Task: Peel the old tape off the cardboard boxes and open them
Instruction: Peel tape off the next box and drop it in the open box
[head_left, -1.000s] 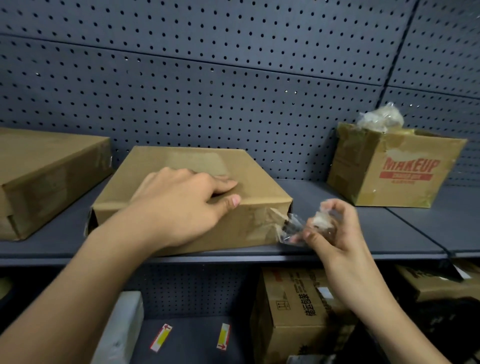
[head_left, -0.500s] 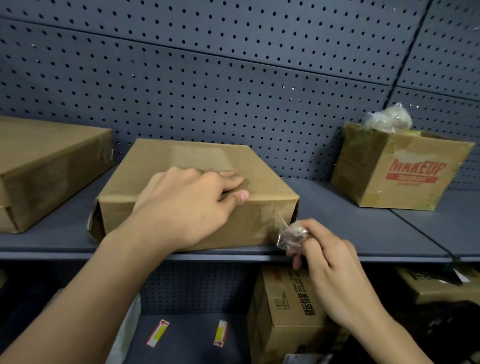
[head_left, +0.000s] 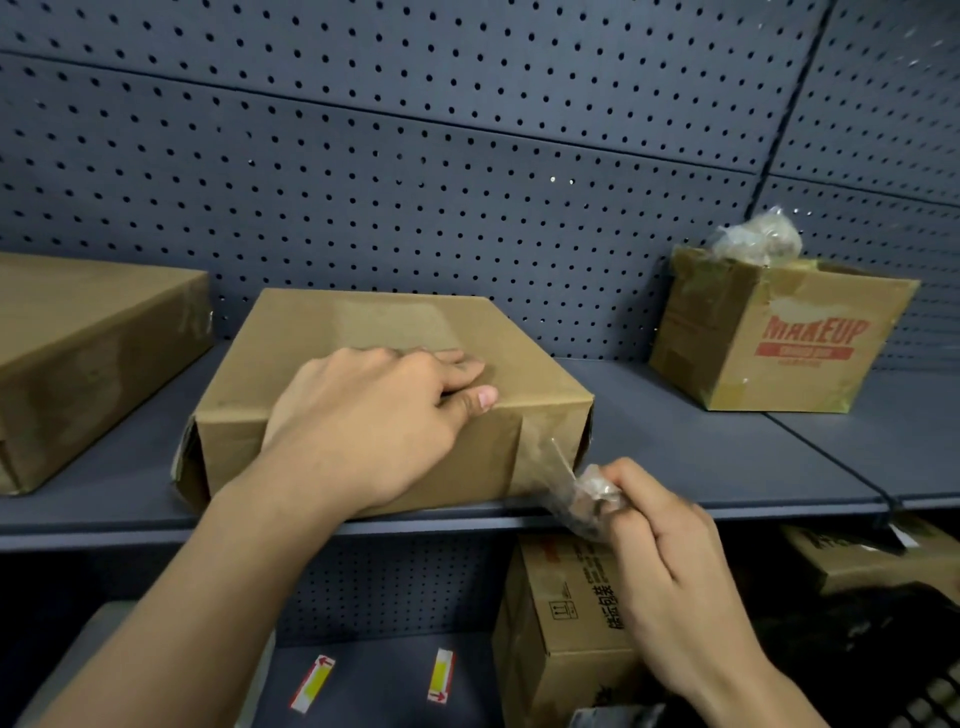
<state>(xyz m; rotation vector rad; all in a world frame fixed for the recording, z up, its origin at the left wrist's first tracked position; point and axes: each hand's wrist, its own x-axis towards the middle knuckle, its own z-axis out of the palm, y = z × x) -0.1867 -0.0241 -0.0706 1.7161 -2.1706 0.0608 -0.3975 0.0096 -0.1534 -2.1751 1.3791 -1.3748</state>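
Observation:
A flat brown cardboard box (head_left: 395, 332) lies on the grey shelf (head_left: 701, 457) in the middle. My left hand (head_left: 374, 421) rests on its top front edge, fingers flat on the lid and thumb against the front face. My right hand (head_left: 670, 566) is below the box's front right corner and pinches a crumpled strip of clear tape (head_left: 576, 493). The strip stretches from my fingers up to the box's front face, where it still sticks.
Another flat box (head_left: 88, 358) lies at the left. An open box marked MAKEUP (head_left: 779, 338) with a wad of clear tape (head_left: 756, 239) on top stands at the right. More boxes (head_left: 561, 618) sit on the lower shelf. Pegboard backs the shelf.
My right hand has moved down and toward me with the tape, drawing the strip off the box's front right corner. My left hand has stayed on the box.

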